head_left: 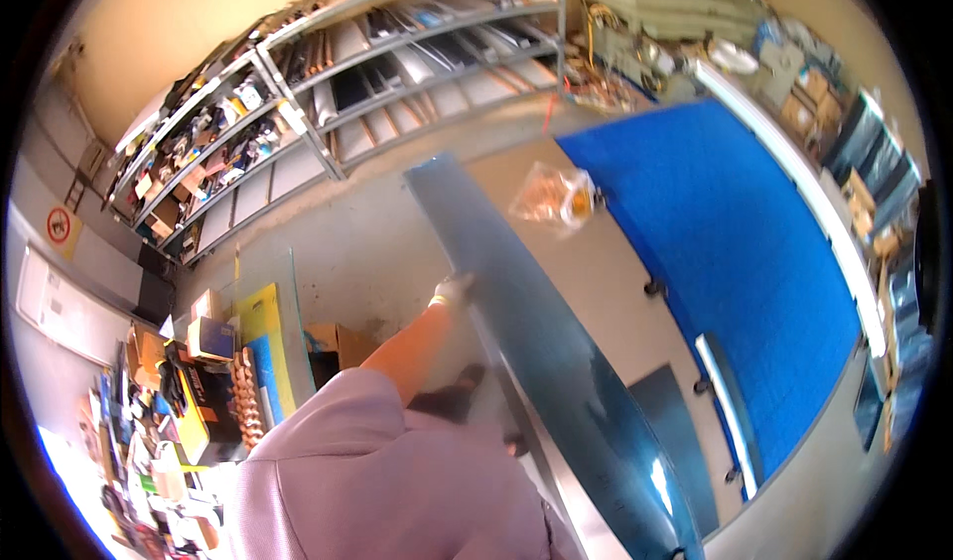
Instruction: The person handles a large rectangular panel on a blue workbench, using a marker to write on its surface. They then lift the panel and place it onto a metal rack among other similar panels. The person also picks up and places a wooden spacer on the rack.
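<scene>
A long, narrow, glossy grey-blue panel slants across the middle, from the far floor down to the lower edge near my body. My left hand, in a whitish glove, grips the panel's left edge partway along, its fingers partly hidden and a little blurred. My right hand does not show. Beneath the near part of the panel lies a flat dark sheet, partly covered by it. A dark shoe shows on the floor below my left arm.
A blue-topped platform on casters stands at the right, with a white strip along its near edge. A clear plastic bag of orange-brown contents lies beside it. Metal shelving lines the back. Boxes and tools crowd the left.
</scene>
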The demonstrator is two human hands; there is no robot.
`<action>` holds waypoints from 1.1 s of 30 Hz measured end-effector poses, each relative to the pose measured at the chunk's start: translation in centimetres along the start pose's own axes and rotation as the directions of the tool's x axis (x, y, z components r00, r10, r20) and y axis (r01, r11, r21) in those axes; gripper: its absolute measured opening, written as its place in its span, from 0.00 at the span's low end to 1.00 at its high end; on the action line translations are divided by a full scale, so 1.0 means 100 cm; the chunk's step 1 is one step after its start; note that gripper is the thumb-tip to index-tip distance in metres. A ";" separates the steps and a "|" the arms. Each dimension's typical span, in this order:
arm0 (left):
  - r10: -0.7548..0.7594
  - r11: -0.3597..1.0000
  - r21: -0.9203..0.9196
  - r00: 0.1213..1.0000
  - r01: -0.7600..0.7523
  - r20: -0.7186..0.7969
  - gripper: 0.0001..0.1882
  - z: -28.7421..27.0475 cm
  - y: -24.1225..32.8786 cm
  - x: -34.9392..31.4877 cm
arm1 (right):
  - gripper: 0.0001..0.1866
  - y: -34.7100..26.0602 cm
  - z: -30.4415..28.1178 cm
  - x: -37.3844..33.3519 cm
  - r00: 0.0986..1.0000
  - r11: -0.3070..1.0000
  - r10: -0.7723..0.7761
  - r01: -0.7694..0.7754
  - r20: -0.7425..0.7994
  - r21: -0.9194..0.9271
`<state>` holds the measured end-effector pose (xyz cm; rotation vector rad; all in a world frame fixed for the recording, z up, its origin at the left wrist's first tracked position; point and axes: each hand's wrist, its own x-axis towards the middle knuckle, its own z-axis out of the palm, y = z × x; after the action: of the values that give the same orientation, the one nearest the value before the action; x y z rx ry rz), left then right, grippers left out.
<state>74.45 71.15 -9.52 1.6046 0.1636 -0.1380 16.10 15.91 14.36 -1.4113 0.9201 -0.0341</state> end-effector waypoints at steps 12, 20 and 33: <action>0.104 0.489 -0.872 0.994 -0.041 0.012 0.28 -0.125 0.311 0.084 | 0.36 -0.161 0.225 0.081 0.980 0.989 -0.121 0.133 0.161 -0.065; -0.125 0.560 -0.825 0.978 -0.068 -0.166 0.19 -0.224 0.232 0.231 | 0.37 -0.238 0.362 0.117 0.963 0.986 -0.159 0.166 0.216 -0.015; -0.323 0.598 -0.799 0.892 -0.066 -0.316 0.19 -0.298 0.212 0.337 | 0.33 -0.255 0.421 0.198 0.933 0.933 -0.360 0.360 0.003 -0.002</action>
<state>111.18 100.81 6.15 0.6734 0.6125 0.1775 65.44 34.31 20.75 -1.5668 0.6482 -0.3076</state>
